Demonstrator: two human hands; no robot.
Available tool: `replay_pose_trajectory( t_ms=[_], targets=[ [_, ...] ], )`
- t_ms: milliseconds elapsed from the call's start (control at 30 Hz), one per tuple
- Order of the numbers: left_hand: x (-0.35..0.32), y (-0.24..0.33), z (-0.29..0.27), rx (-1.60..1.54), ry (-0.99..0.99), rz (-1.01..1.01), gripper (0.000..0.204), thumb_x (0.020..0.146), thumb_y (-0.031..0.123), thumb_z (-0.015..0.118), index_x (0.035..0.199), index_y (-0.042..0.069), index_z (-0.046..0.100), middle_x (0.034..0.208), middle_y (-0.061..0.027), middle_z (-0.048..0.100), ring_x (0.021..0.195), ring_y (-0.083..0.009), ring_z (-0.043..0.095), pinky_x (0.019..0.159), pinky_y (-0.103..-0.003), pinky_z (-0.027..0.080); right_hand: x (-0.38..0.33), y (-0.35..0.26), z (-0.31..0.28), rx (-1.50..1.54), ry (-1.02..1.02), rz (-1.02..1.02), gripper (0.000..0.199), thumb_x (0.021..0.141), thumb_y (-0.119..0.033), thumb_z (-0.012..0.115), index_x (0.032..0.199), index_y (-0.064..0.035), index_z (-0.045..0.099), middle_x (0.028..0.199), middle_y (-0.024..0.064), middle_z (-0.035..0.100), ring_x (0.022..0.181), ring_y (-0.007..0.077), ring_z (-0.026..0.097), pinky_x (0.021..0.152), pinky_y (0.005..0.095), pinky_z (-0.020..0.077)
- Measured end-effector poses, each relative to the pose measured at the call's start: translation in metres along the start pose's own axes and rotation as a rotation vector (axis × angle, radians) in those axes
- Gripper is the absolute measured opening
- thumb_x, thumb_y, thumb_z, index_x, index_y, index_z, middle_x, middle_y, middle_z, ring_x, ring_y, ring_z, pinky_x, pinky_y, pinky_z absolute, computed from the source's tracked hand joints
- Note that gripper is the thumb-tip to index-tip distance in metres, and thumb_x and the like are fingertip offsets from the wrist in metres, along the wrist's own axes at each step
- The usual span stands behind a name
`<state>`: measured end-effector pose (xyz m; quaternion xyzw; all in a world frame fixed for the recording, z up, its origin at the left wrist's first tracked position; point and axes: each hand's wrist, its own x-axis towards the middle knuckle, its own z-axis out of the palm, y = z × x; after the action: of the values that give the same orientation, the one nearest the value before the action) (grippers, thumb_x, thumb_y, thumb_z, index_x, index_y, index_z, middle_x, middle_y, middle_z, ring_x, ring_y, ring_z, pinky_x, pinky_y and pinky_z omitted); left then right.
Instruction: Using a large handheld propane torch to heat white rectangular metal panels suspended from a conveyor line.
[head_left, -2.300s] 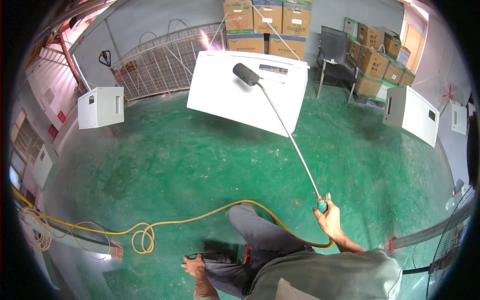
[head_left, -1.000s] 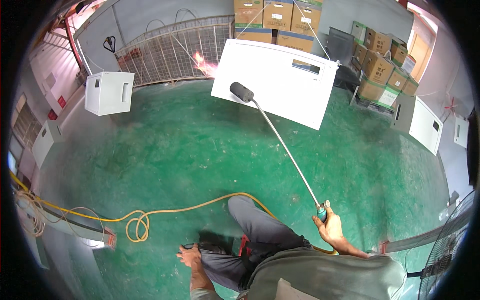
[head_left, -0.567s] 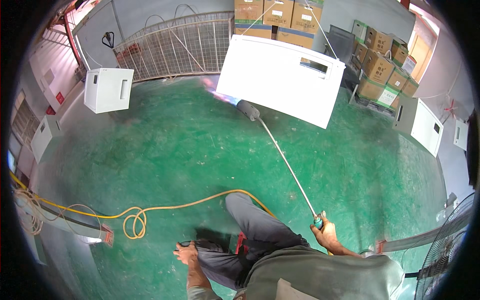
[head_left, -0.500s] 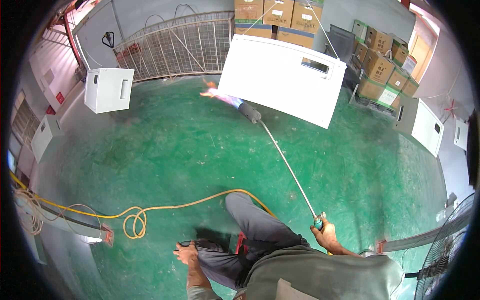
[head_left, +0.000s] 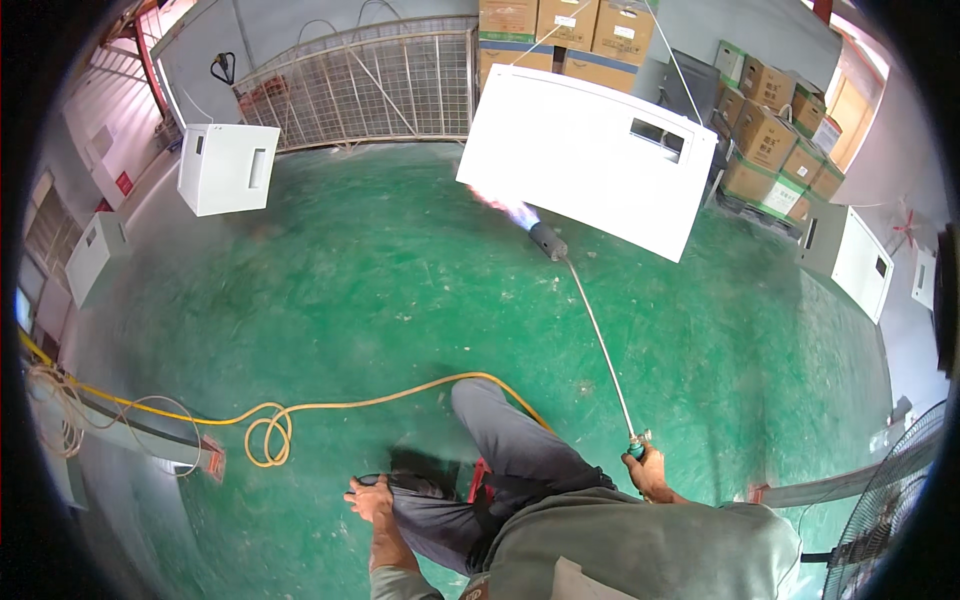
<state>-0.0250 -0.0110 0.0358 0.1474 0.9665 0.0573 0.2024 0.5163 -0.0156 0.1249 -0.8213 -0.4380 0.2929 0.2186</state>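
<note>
My right hand (head_left: 650, 476) is closed around the green handle of a gas torch (head_left: 598, 330), a long thin metal tube with a dark burner head (head_left: 548, 241). A blue and orange flame (head_left: 513, 209) comes out of the burner, by the lower left edge of a white metal panel (head_left: 580, 150). That panel hangs tilted from two thin wires and has a rectangular cut-out at its upper right. My left hand (head_left: 372, 499) rests at my left knee with its fingers apart; a dark shape beside the fingers is hard to make out.
A yellow hose (head_left: 375, 402) loops over the green floor (head_left: 330, 330) toward my legs. White cabinets hang left (head_left: 225, 170) and right (head_left: 850, 255). Cartons (head_left: 770, 135) are stacked behind, beside a wire-mesh fence (head_left: 365, 85). A fan (head_left: 885, 520) stands close on my right.
The burner and its flame have shifted right and a little down in the picture. The panel and surroundings also appear farther right. Both hands keep their holds.
</note>
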Motion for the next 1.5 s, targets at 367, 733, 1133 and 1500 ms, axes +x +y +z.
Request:
replay_pose_trajectory(
  t_ms=[367,733,1133,1500],
  targets=[
    [-0.006,0.005,-0.011,0.02,-0.006,-0.052,0.086,0.076,0.047,0.079,0.148,0.021,0.041,0.14,-0.0202,0.039,0.126,-0.0437,0.048,0.096,-0.054,0.054,0.025,-0.014,0.026,-0.005,-0.074,-0.108,0.028,0.074,-0.017,0.069,0.091,0.0046,0.065,0.068,0.0129,0.064,0.064,0.0236,0.063,0.065,0.0404,0.0516],
    [-0.006,0.006,-0.014,0.011,0.002,-0.09,0.084,0.074,0.046,0.081,0.145,0.02,0.044,0.138,-0.0176,0.039,0.124,-0.0423,0.049,0.095,-0.053,0.053,0.111,-0.208,0.089,-0.056,-0.366,-0.413,0.041,0.077,-0.022,0.069,0.11,0.0038,0.067,0.073,0.0166,0.066,0.072,0.0275,0.067,0.07,0.0434,0.0526],
    [0.001,0.008,-0.011,0.048,0.001,-0.118,0.083,0.072,0.05,0.082,0.144,0.022,0.049,0.141,-0.0161,0.041,0.121,-0.0394,0.052,0.092,-0.049,0.055,0.156,-0.466,0.162,0.17,-0.612,-0.589,0.023,0.085,-0.02,0.07,0.089,0.0001,0.059,0.059,0.0059,0.058,0.047,0.0157,0.055,0.046,0.0343,0.0438],
    [0.0,0.004,-0.013,0.093,0.01,-0.12,0.075,0.075,0.053,0.078,0.138,0.019,0.054,0.142,-0.014,0.043,0.12,-0.0378,0.052,0.089,-0.046,0.057,0.157,-0.443,0.191,0.066,-0.729,-0.559,0.023,0.085,-0.017,0.07,0.094,0.0021,0.061,0.059,0.005,0.057,0.046,0.0141,0.054,0.045,0.0323,0.0426]
  ],
)
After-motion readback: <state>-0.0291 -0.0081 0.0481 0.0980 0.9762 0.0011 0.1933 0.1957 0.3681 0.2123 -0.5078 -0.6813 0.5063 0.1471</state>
